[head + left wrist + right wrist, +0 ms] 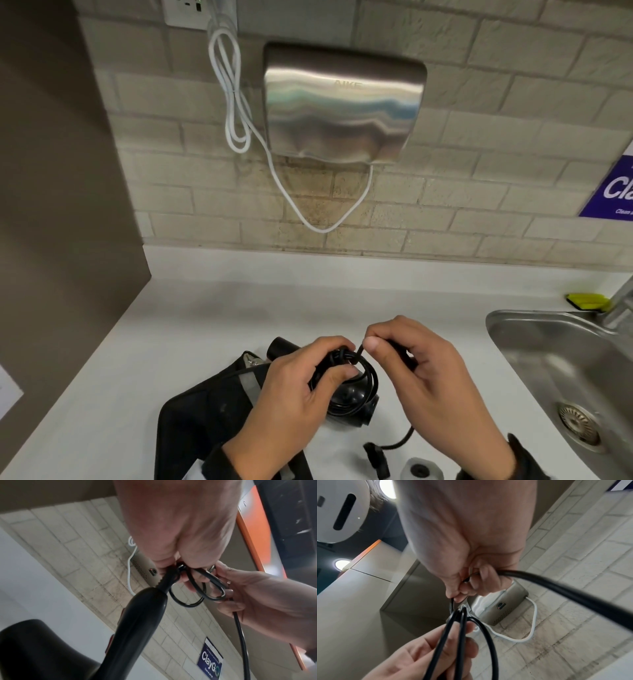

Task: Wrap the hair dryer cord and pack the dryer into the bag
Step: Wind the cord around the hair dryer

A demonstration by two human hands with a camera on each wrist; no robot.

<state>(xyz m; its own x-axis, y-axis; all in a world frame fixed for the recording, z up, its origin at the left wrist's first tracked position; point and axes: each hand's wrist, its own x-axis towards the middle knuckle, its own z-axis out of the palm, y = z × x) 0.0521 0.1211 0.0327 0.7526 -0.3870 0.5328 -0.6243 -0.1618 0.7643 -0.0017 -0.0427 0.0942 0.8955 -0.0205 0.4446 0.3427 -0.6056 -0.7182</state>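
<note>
The black bag (202,407) lies on the white counter (212,318) at your left. Over it your left hand (298,383) grips the coiled black cord (371,377) against the hair dryer (346,401). Your right hand (421,370) pinches the cord's free run; its plug (376,459) rests on the counter, the sink (548,359) beyond

The head view looks forward and down from above the bench (191,308), taking in both hands and the tiled wall. Each wrist view sits close under its own palm, tilted upward — the wall-mounted hand dryer (344,102) and its white cable (533,622) appear in all three; the purple sign (210,661) shows in the head and left-wrist views.
</note>
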